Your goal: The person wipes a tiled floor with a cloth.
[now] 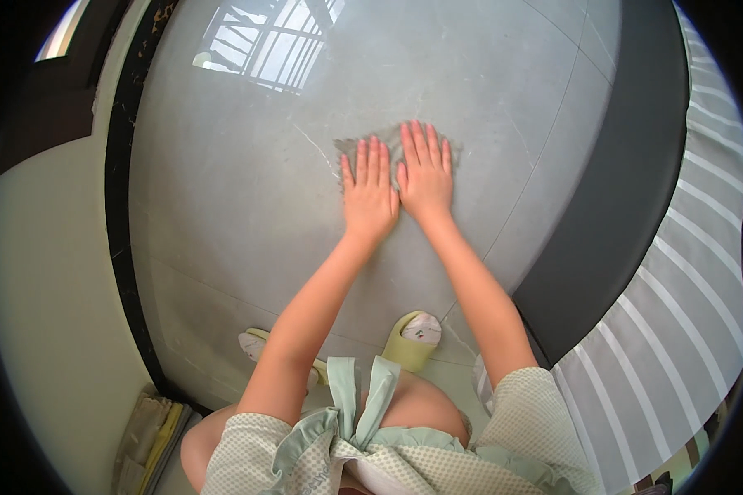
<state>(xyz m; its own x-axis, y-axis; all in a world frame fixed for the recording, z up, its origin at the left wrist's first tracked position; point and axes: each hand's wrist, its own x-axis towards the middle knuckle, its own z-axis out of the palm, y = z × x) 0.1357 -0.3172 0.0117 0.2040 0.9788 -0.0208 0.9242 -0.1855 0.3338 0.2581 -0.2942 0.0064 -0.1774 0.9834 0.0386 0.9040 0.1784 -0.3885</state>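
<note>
- You are laying your left hand (370, 196) and right hand (426, 180) flat, side by side; both are keeping their fingers straight and slightly parted, pressing down without clutching anything.
- The cloth (394, 147), grey-brown and crumpled, is lying under your fingers, its ragged edges showing between and beyond both hands.
- The floor (239, 181) is spreading around your hands in glossy grey tiles, with a thin joint running to the right of your right hand.
- A window reflection (268, 45) is shining on the tiles, ahead and left of your hands.
- The black skirting (117, 165) is curving well to the left of them, with the pale wall (49, 264) rising beyond.
- The dark bed base (627, 181) is standing to their right, the striped sheet (677, 305) lying past it.
- Your green slippers (409, 353) are resting behind your hands, nearer your body.
</note>
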